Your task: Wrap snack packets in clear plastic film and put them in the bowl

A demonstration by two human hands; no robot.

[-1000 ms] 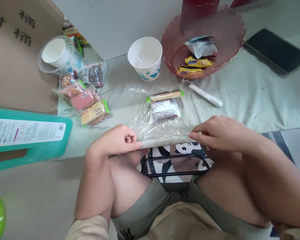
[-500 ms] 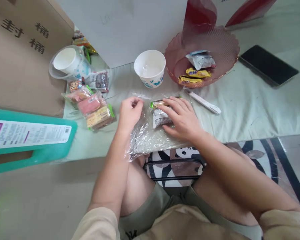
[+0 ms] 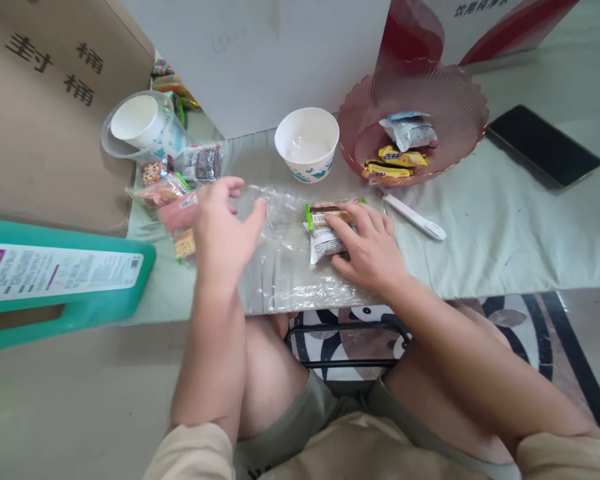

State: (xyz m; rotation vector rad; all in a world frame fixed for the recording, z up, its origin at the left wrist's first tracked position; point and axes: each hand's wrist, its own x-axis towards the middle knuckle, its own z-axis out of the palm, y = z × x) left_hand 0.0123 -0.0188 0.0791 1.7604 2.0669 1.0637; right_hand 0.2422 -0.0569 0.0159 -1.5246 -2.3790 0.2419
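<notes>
A pale green tablecloth (image 3: 505, 247) is carrying several things. On it 1 white paper cup (image 3: 307, 148) is standing beside 1 pink fluted bowl (image 3: 455, 97); 1 flat black device (image 3: 545, 145) is lying at right, 1 white tool (image 3: 415, 217) near the bowl, clear plastic (image 3: 285, 273) by the front edge, wrapped snacks (image 3: 173, 212) at left.

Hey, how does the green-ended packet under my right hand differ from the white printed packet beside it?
The green-ended packet shows tan and brown in its middle, while the white packet bears rows of small dark print. The green-ended packet lies farther from you; the white packet lies nearer. Your right hand partly covers both.
</notes>
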